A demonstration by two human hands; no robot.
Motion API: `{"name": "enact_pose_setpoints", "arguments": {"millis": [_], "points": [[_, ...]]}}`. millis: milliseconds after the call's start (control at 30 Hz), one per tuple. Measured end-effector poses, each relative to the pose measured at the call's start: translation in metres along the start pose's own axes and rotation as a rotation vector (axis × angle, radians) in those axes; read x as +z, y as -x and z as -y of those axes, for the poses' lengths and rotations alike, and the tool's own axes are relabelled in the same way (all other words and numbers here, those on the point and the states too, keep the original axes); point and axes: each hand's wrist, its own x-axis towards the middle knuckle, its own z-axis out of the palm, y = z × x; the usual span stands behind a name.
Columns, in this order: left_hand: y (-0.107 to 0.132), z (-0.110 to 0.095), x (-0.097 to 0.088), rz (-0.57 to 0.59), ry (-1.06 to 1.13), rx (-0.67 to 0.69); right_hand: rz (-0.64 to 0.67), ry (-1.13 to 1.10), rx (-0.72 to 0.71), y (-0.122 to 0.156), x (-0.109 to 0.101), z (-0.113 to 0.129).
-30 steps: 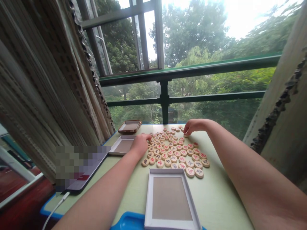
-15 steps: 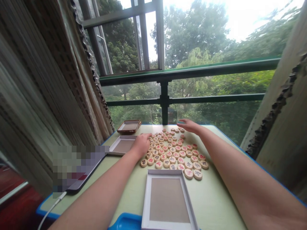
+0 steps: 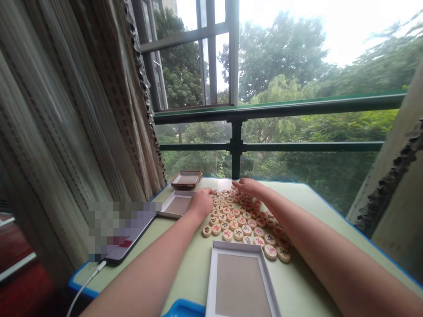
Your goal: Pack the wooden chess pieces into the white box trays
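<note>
Many round wooden xiangqi pieces (image 3: 234,224) with red and black characters lie in one layer on the pale green table. My left hand (image 3: 202,202) rests along the left side of this spread, fingers stretched forward against the outer pieces. At the far right side, my right hand (image 3: 249,187) reaches over the table, its fingers extended toward the left above or against the far pieces. Its forearm covers part of the right-hand pieces. Neither hand grips a piece that I can see. A white box tray (image 3: 268,277) lies nearest me, its far edge close to the front pieces.
Left of my left hand lies another shallow white box tray (image 3: 167,203). Behind it sits a brown-rimmed box (image 3: 187,178). A laptop-like device (image 3: 132,237), partly blurred out, stands at the left edge with a white cable (image 3: 84,281). Something blue (image 3: 185,308) shows under the near tray.
My right hand has moved left and lower across the far pieces, which now sit closer together. My left hand stays beside the spread. The whole view has shifted slightly.
</note>
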Motion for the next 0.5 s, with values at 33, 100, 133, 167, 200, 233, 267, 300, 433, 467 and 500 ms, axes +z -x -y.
{"name": "enact_pose_setpoints", "arguments": {"millis": [33, 100, 133, 167, 200, 233, 267, 300, 433, 467, 500], "points": [[0.0, 0.0, 0.0, 0.006, -0.001, -0.005, -0.008, 0.014, -0.012, 0.001, 0.003, 0.003], [0.0, 0.0, 0.0, 0.019, 0.0, -0.01, -0.005, 0.036, -0.051, 0.003, 0.009, 0.007], [0.0, 0.0, 0.0, 0.023, 0.0, -0.009, 0.007, 0.043, -0.074, 0.005, 0.012, 0.009], [0.0, 0.0, -0.001, 0.024, 0.002, -0.007, 0.025, 0.049, -0.097, 0.006, 0.014, 0.011], [0.0, 0.0, -0.001, 0.021, 0.003, -0.003, 0.042, 0.057, -0.12, 0.007, 0.015, 0.013], [0.0, 0.001, -0.001, 0.018, 0.003, -0.001, 0.052, 0.066, -0.139, 0.008, 0.016, 0.015], [0.0, 0.001, -0.002, 0.018, -0.001, 0.002, 0.053, 0.074, -0.155, 0.009, 0.015, 0.017], [0.0, 0.001, -0.002, 0.024, -0.009, 0.004, 0.048, 0.08, -0.167, 0.01, 0.014, 0.018], [0.001, -0.001, -0.001, 0.079, -0.057, 0.016, 0.017, 0.078, -0.179, 0.01, 0.012, 0.023], [0.002, -0.002, -0.001, 0.093, -0.058, 0.032, 0.011, 0.086, -0.192, 0.01, 0.013, 0.023], [0.003, -0.003, 0.0, 0.11, -0.056, 0.051, 0.004, 0.103, -0.221, 0.01, 0.015, 0.024]]}}
